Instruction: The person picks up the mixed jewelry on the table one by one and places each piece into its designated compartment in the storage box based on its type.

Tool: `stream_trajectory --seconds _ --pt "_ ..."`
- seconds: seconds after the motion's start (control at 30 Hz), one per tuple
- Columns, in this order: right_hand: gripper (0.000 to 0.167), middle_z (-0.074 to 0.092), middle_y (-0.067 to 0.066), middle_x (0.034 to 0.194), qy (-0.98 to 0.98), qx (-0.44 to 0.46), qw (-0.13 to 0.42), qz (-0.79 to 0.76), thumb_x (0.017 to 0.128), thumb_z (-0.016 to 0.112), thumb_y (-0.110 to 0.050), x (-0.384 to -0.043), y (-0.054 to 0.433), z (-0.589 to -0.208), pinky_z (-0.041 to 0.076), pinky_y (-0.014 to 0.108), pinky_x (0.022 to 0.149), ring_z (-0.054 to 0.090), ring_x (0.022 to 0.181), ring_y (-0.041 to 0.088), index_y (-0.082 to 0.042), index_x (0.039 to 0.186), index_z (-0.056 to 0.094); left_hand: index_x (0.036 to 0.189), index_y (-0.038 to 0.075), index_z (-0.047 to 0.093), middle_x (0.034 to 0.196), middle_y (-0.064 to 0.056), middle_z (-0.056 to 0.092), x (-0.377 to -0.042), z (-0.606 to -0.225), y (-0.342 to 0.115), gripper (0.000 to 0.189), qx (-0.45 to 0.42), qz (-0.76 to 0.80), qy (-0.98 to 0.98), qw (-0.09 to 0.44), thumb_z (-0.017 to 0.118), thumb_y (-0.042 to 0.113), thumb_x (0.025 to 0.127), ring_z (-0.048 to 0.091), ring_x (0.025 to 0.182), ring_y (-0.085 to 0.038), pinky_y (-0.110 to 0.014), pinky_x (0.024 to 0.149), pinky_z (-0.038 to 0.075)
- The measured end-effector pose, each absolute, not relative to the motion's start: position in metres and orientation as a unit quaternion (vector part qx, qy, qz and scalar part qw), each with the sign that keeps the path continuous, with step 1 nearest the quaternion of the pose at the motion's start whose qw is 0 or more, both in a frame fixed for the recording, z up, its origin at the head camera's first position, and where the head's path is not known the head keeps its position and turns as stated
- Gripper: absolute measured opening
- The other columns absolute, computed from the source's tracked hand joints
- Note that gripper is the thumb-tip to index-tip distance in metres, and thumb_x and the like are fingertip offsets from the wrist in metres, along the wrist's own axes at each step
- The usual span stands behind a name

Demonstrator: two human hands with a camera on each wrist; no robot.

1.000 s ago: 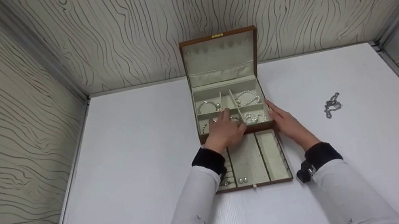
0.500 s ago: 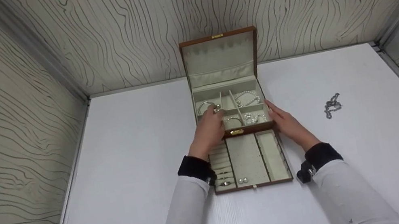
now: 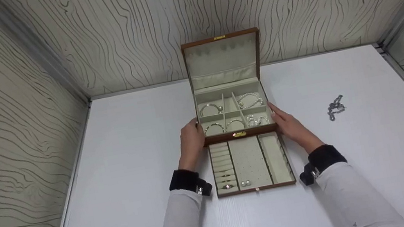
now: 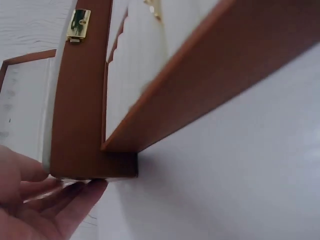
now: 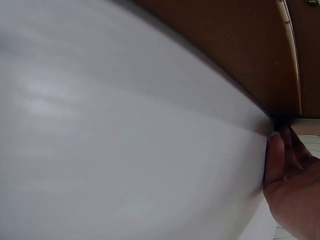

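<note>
1. Left hand (image 3: 191, 139) moved: compartments (image 3: 230, 103) to jewelry box's (image 3: 223, 138) 8 o'clock side.
2. Jewelry box: table's (image 3: 136, 162) 12 o'clock, lid (image 3: 222, 58) up.
3. Drawer (image 3: 249, 159) out at box's 6.
4. Right hand (image 3: 292, 128) at 4; both hands' fingers narrow, touching box.
5. Chain (image 3: 336, 109) at 3.

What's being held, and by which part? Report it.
The jewelry box, by its two sides: the left hand touches its left wall near the front corner, the right hand its right wall. Whether either grips firmly cannot be told.
</note>
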State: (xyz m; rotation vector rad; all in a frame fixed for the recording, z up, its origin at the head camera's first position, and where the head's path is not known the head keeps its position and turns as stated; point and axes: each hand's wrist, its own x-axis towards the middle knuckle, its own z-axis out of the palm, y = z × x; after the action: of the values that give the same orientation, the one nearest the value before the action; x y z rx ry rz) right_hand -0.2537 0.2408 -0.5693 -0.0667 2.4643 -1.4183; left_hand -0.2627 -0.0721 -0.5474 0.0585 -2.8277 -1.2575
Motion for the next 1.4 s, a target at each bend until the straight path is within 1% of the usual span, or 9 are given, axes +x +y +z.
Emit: stream_trajectory --seconds 0.17,0.27,0.37,0.43,0.5,0.8,1.1,1.23,1.4 --pt "0.053 0.014 0.017 0.161 0.863 -0.028 0.147 -0.483 0.109 0.029 -0.031 -0.254 0.24 -0.567 0.022 0.055 0.112 0.014 0.145 0.039 -0.022 0.159 0.014 0.119 -0.002 0.067 0.111 -0.017 0.069 -0.263 -0.546 -0.075 0.028 0.008 -0.414 -0.91 -0.015 0.048 0.008 0.102 0.066 0.094 -0.021 -0.037 0.075 0.053" --pt "0.053 0.02 0.021 0.159 0.87 -0.032 0.147 -0.47 0.109 0.031 -0.029 -0.252 0.24 -0.565 0.031 0.054 0.108 0.027 0.14 0.039 -0.019 0.158 0.016 0.112 -0.002 0.069 0.102 -0.015 0.07 -0.262 -0.544 -0.075 0.026 0.008 -0.406 -0.914 -0.02 0.047 0.004 0.101 0.063 0.08 -0.018 -0.035 0.067 0.052" --pt "0.053 0.039 0.025 0.147 0.874 -0.031 0.144 -0.462 0.108 0.032 -0.028 -0.248 0.24 -0.564 0.044 0.046 0.092 0.051 0.116 0.036 -0.019 0.158 0.018 0.113 -0.002 0.069 0.101 -0.014 0.07 -0.259 -0.543 -0.075 0.027 0.01 -0.399 -0.917 -0.023 0.046 0.004 0.1 0.062 0.078 -0.017 -0.034 0.065 0.051" --pt "0.053 0.048 0.027 0.136 0.875 -0.034 0.14 -0.462 0.108 0.032 -0.027 -0.245 0.241 -0.564 0.046 0.038 0.078 0.055 0.096 0.029 -0.017 0.158 0.018 0.115 -0.003 0.068 0.103 -0.014 0.07 -0.257 -0.543 -0.075 0.027 0.01 -0.399 -0.916 -0.023 0.047 0.004 0.1 0.063 0.08 -0.018 -0.034 0.065 0.052" --pt "0.053 0.051 0.028 0.128 0.873 -0.034 0.14 -0.465 0.108 0.033 -0.025 -0.242 0.242 -0.563 0.046 0.034 0.069 0.056 0.084 0.026 -0.016 0.158 0.018 0.115 -0.003 0.068 0.104 -0.015 0.07 -0.254 -0.544 -0.075 0.027 0.008 -0.4 -0.916 -0.018 0.047 0.003 0.099 0.063 0.082 -0.019 -0.035 0.067 0.052" --pt "0.054 0.043 0.032 0.139 0.863 -0.024 0.166 -0.476 0.108 0.033 -0.025 -0.228 0.244 -0.559 0.049 0.036 0.079 0.057 0.105 0.033 -0.018 0.159 0.015 0.123 -0.006 0.063 0.108 -0.017 0.069 -0.243 -0.544 -0.076 0.029 0.0 -0.397 -0.917 -0.031 0.051 0.002 0.098 0.064 0.081 -0.018 -0.033 0.067 0.053" --pt "0.056 0.045 0.034 0.132 0.848 -0.053 0.174 -0.497 0.108 0.037 -0.03 -0.223 0.261 -0.558 0.054 0.043 0.081 0.06 0.103 0.038 -0.016 0.158 0.017 0.123 -0.004 0.064 0.113 -0.016 0.068 -0.239 -0.547 -0.077 0.028 0.004 -0.403 -0.915 -0.031 0.054 0.005 0.099 0.065 0.099 -0.022 -0.035 0.078 0.054" --pt "0.056 0.045 0.033 0.134 0.863 -0.04 0.145 -0.483 0.108 0.038 -0.031 -0.223 0.282 -0.56 0.054 0.043 0.08 0.061 0.103 0.042 -0.009 0.156 0.022 0.125 -0.005 0.062 0.115 -0.018 0.067 -0.239 -0.547 -0.078 0.029 0.003 -0.404 -0.914 -0.031 0.054 0.004 0.099 0.065 0.101 -0.025 -0.036 0.079 0.054" --pt "0.052 0.034 0.041 0.137 0.931 -0.007 0.063 -0.359 0.103 0.048 -0.016 -0.228 0.313 -0.559 0.042 0.059 0.096 0.045 0.12 0.054 0.008 0.146 0.033 0.127 -0.005 0.061 0.118 -0.018 0.066 -0.239 -0.546 -0.079 0.031 0.0 -0.401 -0.915 -0.031 0.054 0.004 0.099 0.064 0.106 -0.026 -0.037 0.082 0.054"
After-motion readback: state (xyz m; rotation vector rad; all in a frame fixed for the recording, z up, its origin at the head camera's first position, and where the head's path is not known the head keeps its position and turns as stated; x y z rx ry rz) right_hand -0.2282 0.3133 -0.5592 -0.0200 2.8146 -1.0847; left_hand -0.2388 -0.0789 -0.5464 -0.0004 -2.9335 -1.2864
